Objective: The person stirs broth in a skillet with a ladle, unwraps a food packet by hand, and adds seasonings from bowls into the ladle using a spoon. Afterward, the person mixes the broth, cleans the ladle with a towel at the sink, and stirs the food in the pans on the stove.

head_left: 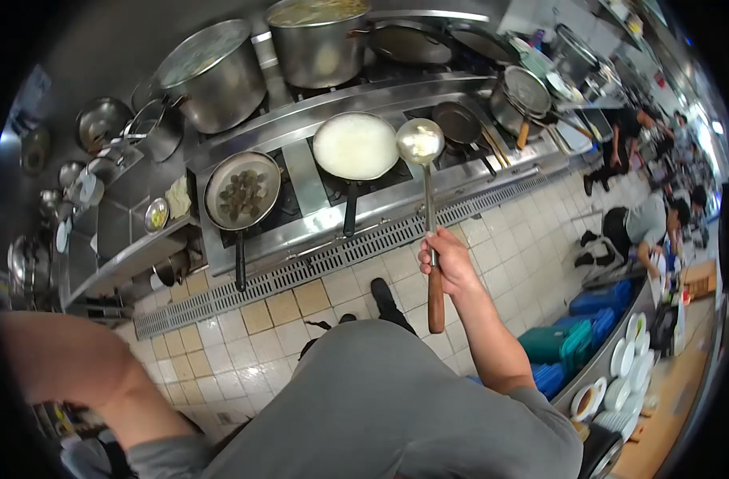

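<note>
My right hand (447,259) is closed round the handle of a metal ladle (419,142), whose brown wooden end points down. The ladle's bowl is raised just right of a pan of white liquid (355,146). To the left, a pan with dark shellfish-like pieces (243,191) sits on the stove, its black handle pointing toward me. My left arm is bent at the lower left edge; my left hand (41,351) is a large blur there, and its fingers cannot be made out.
Large steel pots (221,88) stand at the stove's back, and a small dark pan (457,123) is right of the ladle. A metal bowl (157,213) sits on the left counter. Two people work at the right, beyond stacked white plates (617,395) and blue and green bins (554,345).
</note>
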A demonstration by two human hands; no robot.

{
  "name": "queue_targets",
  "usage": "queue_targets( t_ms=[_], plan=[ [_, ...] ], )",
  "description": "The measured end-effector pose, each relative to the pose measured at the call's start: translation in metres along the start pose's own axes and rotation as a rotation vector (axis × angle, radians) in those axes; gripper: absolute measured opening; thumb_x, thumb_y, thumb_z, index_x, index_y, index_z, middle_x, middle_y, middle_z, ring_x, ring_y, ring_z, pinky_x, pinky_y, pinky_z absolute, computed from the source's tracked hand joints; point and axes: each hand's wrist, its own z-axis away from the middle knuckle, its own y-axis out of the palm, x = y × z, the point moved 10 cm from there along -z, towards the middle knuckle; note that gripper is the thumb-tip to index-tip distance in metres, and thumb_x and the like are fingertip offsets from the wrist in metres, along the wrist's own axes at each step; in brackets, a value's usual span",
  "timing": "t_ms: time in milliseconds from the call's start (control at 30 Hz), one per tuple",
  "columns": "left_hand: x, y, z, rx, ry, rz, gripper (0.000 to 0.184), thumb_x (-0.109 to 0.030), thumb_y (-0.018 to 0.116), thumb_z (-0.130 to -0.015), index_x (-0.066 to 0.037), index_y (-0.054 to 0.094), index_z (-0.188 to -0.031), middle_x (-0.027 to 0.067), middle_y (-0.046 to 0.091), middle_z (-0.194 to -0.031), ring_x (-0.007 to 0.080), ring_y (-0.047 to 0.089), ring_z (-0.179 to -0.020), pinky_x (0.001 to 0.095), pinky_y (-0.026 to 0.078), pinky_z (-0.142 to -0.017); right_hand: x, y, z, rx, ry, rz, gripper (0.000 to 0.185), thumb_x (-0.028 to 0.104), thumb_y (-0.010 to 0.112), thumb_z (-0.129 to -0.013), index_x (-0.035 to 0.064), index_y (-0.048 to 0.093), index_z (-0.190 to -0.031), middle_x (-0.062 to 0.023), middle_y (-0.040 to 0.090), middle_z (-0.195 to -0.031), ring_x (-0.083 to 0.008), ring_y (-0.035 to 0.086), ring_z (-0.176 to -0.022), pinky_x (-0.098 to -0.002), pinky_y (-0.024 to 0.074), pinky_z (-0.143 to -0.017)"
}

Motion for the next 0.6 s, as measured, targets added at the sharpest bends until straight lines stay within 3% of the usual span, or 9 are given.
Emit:
queue_targets(
  t_ms=[67,133,167,200,233,300,333,533,600],
  plan=[
    [-0.051,0.05,-0.002,0.526,0.056,0.186,0.063,-0.065,0.044,-0.097,-0.02,0.057,-0.139,0.0104,0.04,-0.157,0.0339,0.014,-0.153,0.0567,0.006,-0.123,0.0,-0.006,-0.039,-0.033,0.007,0.189,0.012,0.009,0.052,-0.099,0.005,0.052,-0.11,-0.0038,0.054,-0.078,-0.0147,0.055,-0.061,-0.0308,0.0465,-0.047],
    [-0.058,0.074,0.001,0.674,0.001,0.162,0.063,-0.064,0.044,-0.097,-0.02,0.057,-0.139,0.0105,0.041,-0.157,0.0339,0.014,-0.153,0.0568,0.006,-0.123,0.006,-0.011,-0.073,-0.013,0.002,0.422,0.015,0.01,0.053,-0.098,0.0041,0.054,-0.113,-0.0029,0.053,-0.076,-0.0133,0.054,-0.061,-0.0299,0.0456,-0.047],
    [-0.057,0.084,0.001,0.704,-0.028,0.134,0.063,-0.064,0.044,-0.097,-0.02,0.057,-0.139,0.0105,0.041,-0.157,0.0339,0.015,-0.153,0.0568,0.006,-0.123,0.009,-0.015,-0.09,-0.016,-0.036,0.62,0.019,0.01,0.053,-0.098,0.0032,0.056,-0.116,-0.002,0.053,-0.073,-0.0119,0.054,-0.061,-0.029,0.0446,-0.047],
    [-0.058,0.095,0.002,0.726,-0.047,0.106,0.062,-0.064,0.045,-0.097,-0.02,0.057,-0.138,0.0105,0.041,-0.157,0.0339,0.015,-0.153,0.0568,0.007,-0.123,0.008,-0.025,-0.107,-0.045,-0.024,0.763,0.027,0.01,0.056,-0.096,-0.001,0.057,-0.121,-0.0101,0.062,-0.074,-0.0219,0.064,-0.07,-0.0353,0.0514,-0.057],
    [-0.056,0.104,0.004,0.744,-0.07,0.079,0.062,-0.064,0.045,-0.096,-0.02,0.057,-0.138,0.0105,0.041,-0.157,0.0339,0.015,-0.153,0.0569,0.007,-0.123,0.004,-0.031,-0.127,-0.015,-0.018,0.772,0.027,0.01,0.056,-0.096,-0.001,0.057,-0.121,-0.0101,0.062,-0.074,-0.0219,0.064,-0.07,-0.0353,0.0514,-0.057],
    [-0.048,0.124,0.004,0.764,-0.118,0.038,0.062,-0.064,0.045,-0.096,-0.02,0.058,-0.138,0.0105,0.041,-0.157,0.0339,0.016,-0.153,0.0569,0.007,-0.123,0.028,-0.029,-0.148,-0.052,-0.332,1.135,0.034,0.011,0.059,-0.093,-0.0045,0.056,-0.123,-0.0224,0.07,-0.091,-0.0383,0.069,-0.089,-0.0425,0.0538,-0.076],
    [-0.042,0.132,0.003,0.773,-0.141,0.028,0.062,-0.064,0.045,-0.096,-0.02,0.058,-0.138,0.0105,0.041,-0.157,0.0339,0.016,-0.153,0.057,0.007,-0.123,0.035,-0.029,-0.154,-0.039,-0.299,1.162,0.041,0.01,0.06,-0.089,-0.0058,0.053,-0.127,-0.0299,0.067,-0.106,-0.0472,0.063,-0.105,-0.0471,0.0491,-0.091],
    [-0.03,0.156,0.005,0.792,-0.224,-0.052,0.061,-0.063,0.046,-0.096,-0.02,0.058,-0.138,0.0106,0.041,-0.156,0.034,0.017,-0.152,0.0572,0.007,-0.123,0.059,-0.024,-0.201,-0.018,-0.568,1.499,0.048,0.01,0.061,-0.088,-0.008,0.052,-0.131,-0.0328,0.065,-0.108,-0.0476,0.062,-0.105,-0.0523,0.0481,-0.093],
    [-0.023,0.158,0.007,0.801,-0.243,-0.056,0.061,-0.063,0.046,-0.096,-0.02,0.059,-0.137,0.0106,0.041,-0.156,0.034,0.018,-0.152,0.0573,0.008,-0.123,0.053,-0.035,-0.213,-0.037,-0.533,1.483,0.049,0.011,0.062,-0.088,-0.0083,0.052,-0.132,-0.034,0.065,-0.107,-0.0492,0.062,-0.105,-0.0523,0.0476,-0.094]
  ],
)
